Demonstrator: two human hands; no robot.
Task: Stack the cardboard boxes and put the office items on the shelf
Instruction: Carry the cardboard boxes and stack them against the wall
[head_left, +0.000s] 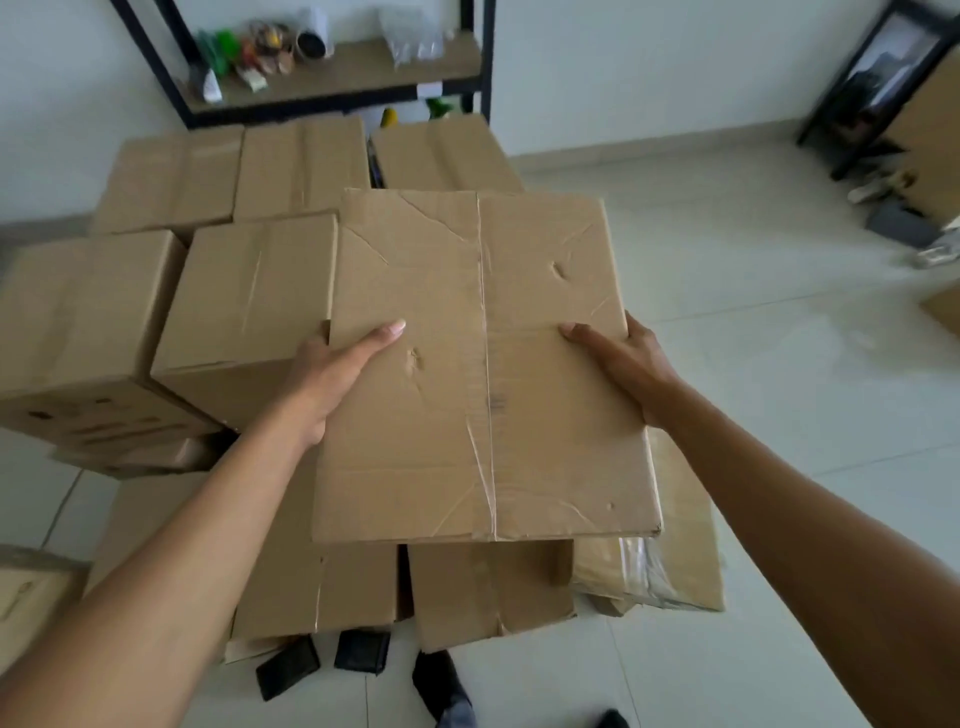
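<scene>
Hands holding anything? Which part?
Both hold the cardboard box: left hand on its left edge, right hand on its right edge, thumbs on top.

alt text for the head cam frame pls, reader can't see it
A person's left hand and right hand grip the sides of a creased cardboard box, thumbs on top, above more boxes on a tiled floor. Behind stands a shelf holding small items.
</scene>
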